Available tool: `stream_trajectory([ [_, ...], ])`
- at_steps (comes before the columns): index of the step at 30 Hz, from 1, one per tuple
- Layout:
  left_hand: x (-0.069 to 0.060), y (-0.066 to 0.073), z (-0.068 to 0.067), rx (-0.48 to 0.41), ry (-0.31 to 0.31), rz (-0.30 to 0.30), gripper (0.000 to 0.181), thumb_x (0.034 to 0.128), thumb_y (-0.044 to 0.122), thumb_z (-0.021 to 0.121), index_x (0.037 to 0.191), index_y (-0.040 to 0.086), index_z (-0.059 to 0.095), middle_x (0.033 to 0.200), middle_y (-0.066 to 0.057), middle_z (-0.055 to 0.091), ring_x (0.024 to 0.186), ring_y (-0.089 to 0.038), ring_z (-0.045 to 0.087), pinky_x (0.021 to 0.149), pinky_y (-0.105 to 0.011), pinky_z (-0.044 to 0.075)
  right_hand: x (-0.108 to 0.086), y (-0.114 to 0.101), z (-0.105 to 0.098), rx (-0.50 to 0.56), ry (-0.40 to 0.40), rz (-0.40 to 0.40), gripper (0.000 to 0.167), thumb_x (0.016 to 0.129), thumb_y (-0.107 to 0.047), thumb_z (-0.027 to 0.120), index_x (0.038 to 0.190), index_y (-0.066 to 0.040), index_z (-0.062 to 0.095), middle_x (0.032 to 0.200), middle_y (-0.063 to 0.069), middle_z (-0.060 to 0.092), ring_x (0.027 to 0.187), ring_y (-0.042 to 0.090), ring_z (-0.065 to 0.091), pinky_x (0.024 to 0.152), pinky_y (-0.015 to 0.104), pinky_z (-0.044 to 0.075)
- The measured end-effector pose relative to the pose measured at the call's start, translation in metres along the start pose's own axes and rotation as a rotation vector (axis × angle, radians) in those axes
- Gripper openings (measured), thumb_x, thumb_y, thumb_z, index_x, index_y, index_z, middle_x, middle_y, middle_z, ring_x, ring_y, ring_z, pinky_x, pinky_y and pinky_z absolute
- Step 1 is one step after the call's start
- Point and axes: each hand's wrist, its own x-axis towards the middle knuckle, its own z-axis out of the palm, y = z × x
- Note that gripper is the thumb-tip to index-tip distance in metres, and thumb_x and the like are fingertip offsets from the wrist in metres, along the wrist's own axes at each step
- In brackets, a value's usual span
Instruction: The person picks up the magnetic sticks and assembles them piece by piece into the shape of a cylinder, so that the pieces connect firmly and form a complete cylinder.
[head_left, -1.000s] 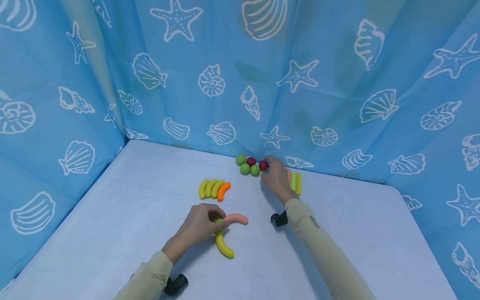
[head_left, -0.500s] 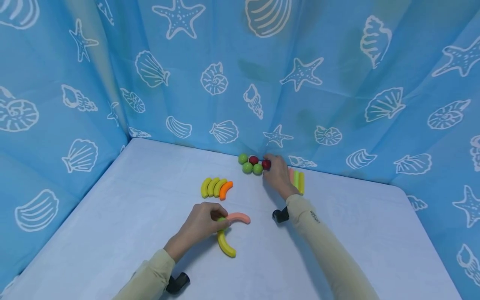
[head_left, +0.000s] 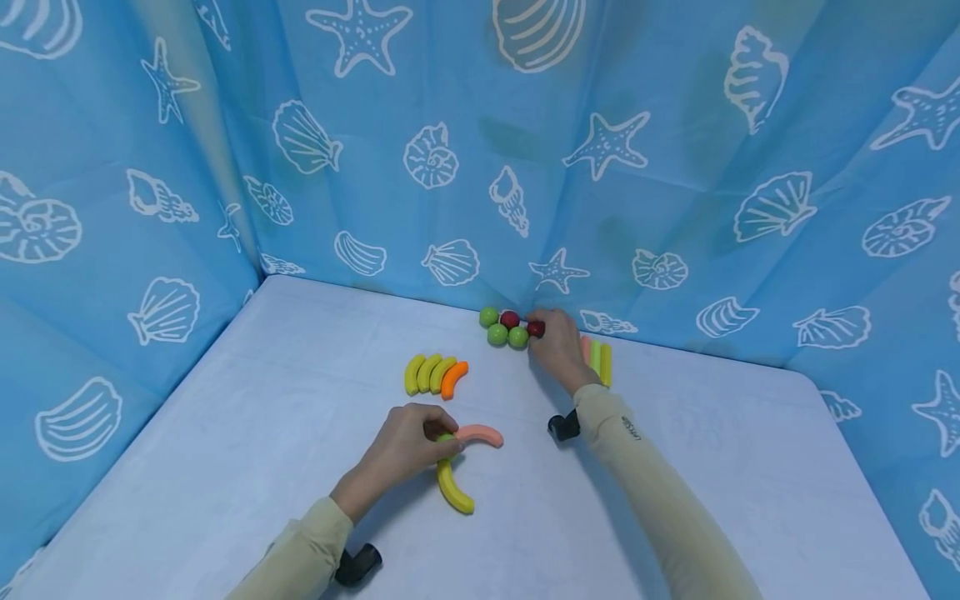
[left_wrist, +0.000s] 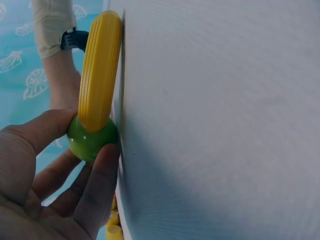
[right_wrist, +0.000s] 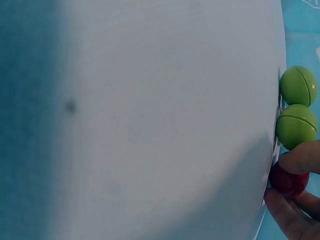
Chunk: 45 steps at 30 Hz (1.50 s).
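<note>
My left hand [head_left: 405,442] pinches a green ball [left_wrist: 92,142] between thumb and fingers, low over the white table. A yellow banana-shaped piece [head_left: 453,489] meets the ball at its near side. On the right, a pink curved piece [head_left: 482,433] has its left end at the fingertips; whether it touches the ball is hidden. At the table's back edge my right hand [head_left: 557,346] grips a dark red ball [right_wrist: 289,181] by thumb and fingers. Beside that ball lie green balls [right_wrist: 297,126] and another dark red ball [head_left: 509,320].
Several yellow curved pieces [head_left: 425,373] and an orange one [head_left: 454,380] lie side by side left of centre. Pink, light green and yellow sticks [head_left: 606,365] lie partly behind the right wrist. A blue shell-print curtain [head_left: 450,167] borders the table [head_left: 712,467].
The right hand's fingers have come further round the dark red ball. The left hand keeps its hold on the green ball. The head view has shifted slightly.
</note>
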Motion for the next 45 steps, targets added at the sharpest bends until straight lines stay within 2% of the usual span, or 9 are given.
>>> stream_trajectory([
  [6,0.000,0.000,0.000,0.000,-0.002,0.007,0.015,0.0845,0.016,0.081,0.096,0.011,0.074,0.083,0.006,0.065,0.075,-0.012,0.058,0.064,-0.023,0.053,0.000,0.000,-0.002,-0.004,0.000,-0.025,0.037,0.089,0.004,0.068,0.125,-0.004,0.068,0.124,0.012,0.064,0.111,0.028,0.055,0.098,0.046,0.050],
  [16,-0.001,0.001,-0.001,0.008,-0.003,-0.005,0.015,0.0849,0.018,0.081,0.097,0.012,0.075,0.083,0.008,0.065,0.075,-0.012,0.059,0.065,-0.023,0.053,-0.003,-0.002,-0.010,-0.006,-0.002,0.008,0.036,0.088,0.003,0.068,0.123,-0.005,0.069,0.125,0.012,0.064,0.112,0.029,0.055,0.096,0.046,0.051],
  [25,-0.001,0.003,-0.002,0.003,0.006,-0.019,0.014,0.0849,0.018,0.081,0.096,0.011,0.075,0.084,0.006,0.066,0.076,-0.012,0.058,0.065,-0.025,0.053,-0.012,-0.005,-0.017,-0.020,0.008,0.016,0.035,0.090,-0.004,0.073,0.124,-0.006,0.069,0.123,0.013,0.063,0.108,0.029,0.053,0.093,0.043,0.053],
  [38,-0.001,0.002,0.000,0.020,0.010,-0.017,0.014,0.0848,0.020,0.081,0.096,0.013,0.075,0.084,0.007,0.066,0.075,-0.012,0.059,0.065,-0.025,0.053,-0.026,-0.011,-0.021,-0.028,-0.016,-0.018,0.037,0.090,-0.003,0.073,0.126,-0.007,0.069,0.123,0.012,0.064,0.108,0.029,0.054,0.094,0.043,0.052],
  [45,0.000,0.002,0.002,0.009,0.011,-0.032,0.015,0.0846,0.018,0.081,0.096,0.012,0.076,0.083,0.006,0.065,0.074,-0.013,0.058,0.064,-0.026,0.053,-0.033,-0.012,-0.023,-0.040,-0.022,-0.044,0.038,0.087,-0.002,0.074,0.124,-0.007,0.070,0.118,0.010,0.064,0.104,0.027,0.053,0.089,0.041,0.054],
])
